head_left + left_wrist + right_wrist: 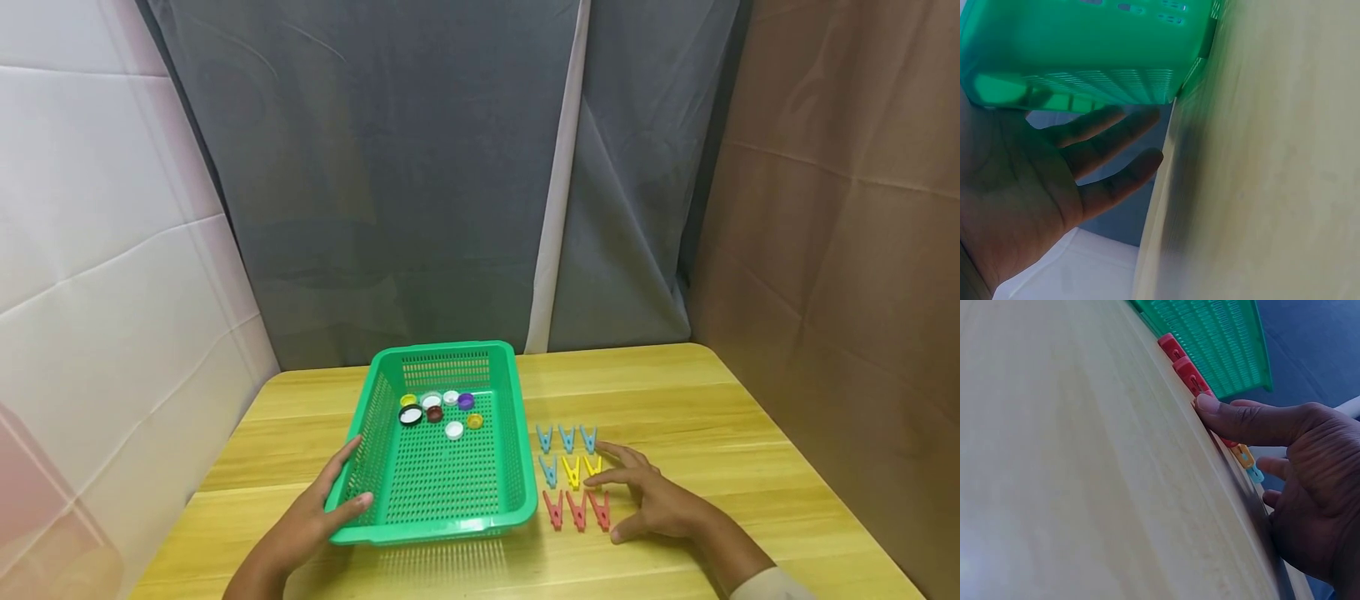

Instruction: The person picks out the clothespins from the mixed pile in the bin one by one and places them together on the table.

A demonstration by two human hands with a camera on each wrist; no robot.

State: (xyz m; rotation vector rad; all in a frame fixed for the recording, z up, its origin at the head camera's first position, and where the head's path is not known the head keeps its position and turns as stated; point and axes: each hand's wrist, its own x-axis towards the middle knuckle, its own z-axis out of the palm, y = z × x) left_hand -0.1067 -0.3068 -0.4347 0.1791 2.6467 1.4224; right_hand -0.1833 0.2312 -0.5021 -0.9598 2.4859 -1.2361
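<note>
My left hand (pixel 303 521) holds the left rim of a green plastic basket (pixel 442 529), thumb over the rim and fingers along the outer wall. In the left wrist view the fingers (pixel 1110 190) extend beside the basket wall. Bottle caps in several colours lie inside, among them a purple cap (pixel 466 402) and a black-rimmed cap (pixel 410 415). My right hand (pixel 660 500) is spread at the right end of rows of clothespins: blue clothespins (pixel 567 438), yellow clothespins (pixel 572 473) and red clothespins (pixel 577 511). Its thumb is near the rightmost red one; whether fingertips touch any is unclear.
A wood-grain table (pixel 750 467) carries everything. Behind it hangs a grey curtain (pixel 390 183); a white cloth wall (pixel 112 233) stands at the left, a brown cloth wall (pixel 840 233) at the right. The clothespins lie close to the basket's right side.
</note>
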